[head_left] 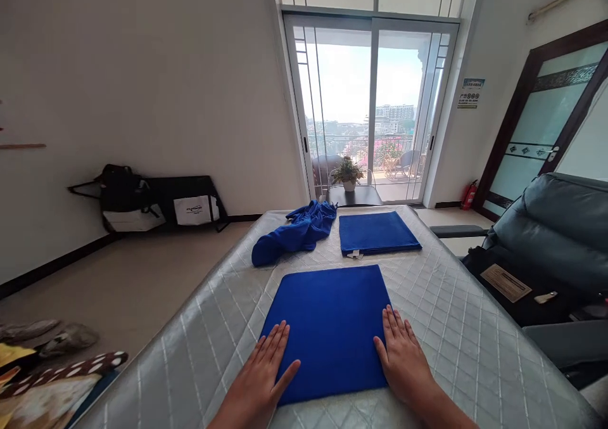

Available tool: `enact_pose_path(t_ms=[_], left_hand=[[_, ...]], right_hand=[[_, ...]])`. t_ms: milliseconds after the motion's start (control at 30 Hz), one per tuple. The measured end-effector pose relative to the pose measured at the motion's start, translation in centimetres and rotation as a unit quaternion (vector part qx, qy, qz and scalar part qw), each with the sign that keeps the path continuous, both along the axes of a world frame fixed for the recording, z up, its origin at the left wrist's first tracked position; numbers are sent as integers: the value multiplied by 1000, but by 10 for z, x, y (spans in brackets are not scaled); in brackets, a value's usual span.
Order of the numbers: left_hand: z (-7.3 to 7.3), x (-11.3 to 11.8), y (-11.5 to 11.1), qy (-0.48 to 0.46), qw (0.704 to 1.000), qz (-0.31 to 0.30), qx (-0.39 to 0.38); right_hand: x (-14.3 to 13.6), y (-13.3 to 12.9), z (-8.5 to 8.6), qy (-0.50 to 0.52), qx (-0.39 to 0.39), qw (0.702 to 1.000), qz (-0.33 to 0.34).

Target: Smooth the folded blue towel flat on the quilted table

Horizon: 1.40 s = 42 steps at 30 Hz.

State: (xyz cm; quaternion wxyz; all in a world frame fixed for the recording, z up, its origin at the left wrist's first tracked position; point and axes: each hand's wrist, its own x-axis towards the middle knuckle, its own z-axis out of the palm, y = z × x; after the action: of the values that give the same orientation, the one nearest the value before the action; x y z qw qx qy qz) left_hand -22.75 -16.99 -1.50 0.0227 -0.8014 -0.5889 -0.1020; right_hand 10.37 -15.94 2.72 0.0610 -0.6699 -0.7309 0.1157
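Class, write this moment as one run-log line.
left hand: open, near cloth's left edge; right hand: open, right edge; behind: crumpled cloth, flat cloth

On the cover (pixel 460 315) lies the near folded cloth (pixel 332 334). Behind it: crumpled cloth (pixel 299 234) left, far folded cloth (pixel 377 231) right.

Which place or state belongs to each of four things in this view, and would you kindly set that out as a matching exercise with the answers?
Things:
1. Near blue cloth
2. Crumpled blue cloth
3. Tagged blue cloth
4. Fire extinguisher

Places and states:
A. Toward the far right of the quilted surface
B. Red, beside the brown-framed door
C. Flat, with the left hand and the right hand at its side edges
D. Toward the far left of the quilted surface

Right pairs: 1-C, 2-D, 3-A, 4-B
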Motion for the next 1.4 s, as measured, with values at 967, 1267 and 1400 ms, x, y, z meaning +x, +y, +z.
enact_pose_path(t_ms=[967, 1267, 1400], left_hand=[[16, 24, -4, -4, 998, -31, 49], [66, 168, 4, -57, 935, -347, 49], [60, 191, 13, -56, 943, -328, 21]], right_hand=[[11, -15, -9, 6, -25, 999, 20], [12, -14, -9, -8, -32, 998, 48], [13, -12, -10, -31, -42, 997, 64]])
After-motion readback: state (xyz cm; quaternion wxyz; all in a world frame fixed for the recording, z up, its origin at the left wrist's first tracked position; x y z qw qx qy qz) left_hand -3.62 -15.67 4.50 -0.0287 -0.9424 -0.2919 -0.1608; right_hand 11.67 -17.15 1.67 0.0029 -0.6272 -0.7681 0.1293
